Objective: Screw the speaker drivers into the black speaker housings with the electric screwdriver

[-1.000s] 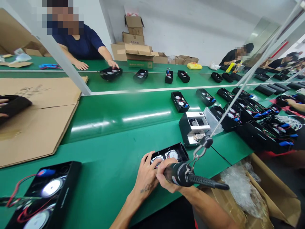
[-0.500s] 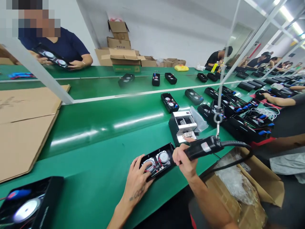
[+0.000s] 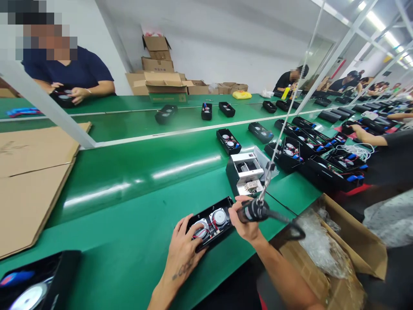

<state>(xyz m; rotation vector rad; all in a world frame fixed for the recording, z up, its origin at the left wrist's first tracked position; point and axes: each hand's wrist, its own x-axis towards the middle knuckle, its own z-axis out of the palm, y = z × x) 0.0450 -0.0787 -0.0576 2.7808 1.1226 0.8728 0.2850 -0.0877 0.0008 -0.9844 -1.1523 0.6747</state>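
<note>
On the green bench a black speaker housing (image 3: 218,218) lies open side up, with two round silver speakers and red wires inside. My left hand (image 3: 183,247) wraps around its left end, the fingers reaching over the rim. In my right hand (image 3: 244,226) is a black electric screwdriver (image 3: 254,209), hung from above by a cord and metal clip. The screwdriver is tilted over the right end of the housing; its tip is hidden by my hand. Just behind stands a silver-and-black machine (image 3: 247,170) that looks like a screw feeder.
Several black housings (image 3: 229,141) stand across the bench, many grouped at the right (image 3: 335,172). Flat cardboard (image 3: 35,185) lies left, another housing (image 3: 64,275) near left. An open carton (image 3: 355,237) with plastic sits at lower right. A co-worker (image 3: 74,69) handles a housing opposite.
The screwdriver has swung from lying sideways to a steeper angle, pointing more away from me, still in my right hand. My left hand stays on the housing. The co-worker opposite has lowered their housing.
</note>
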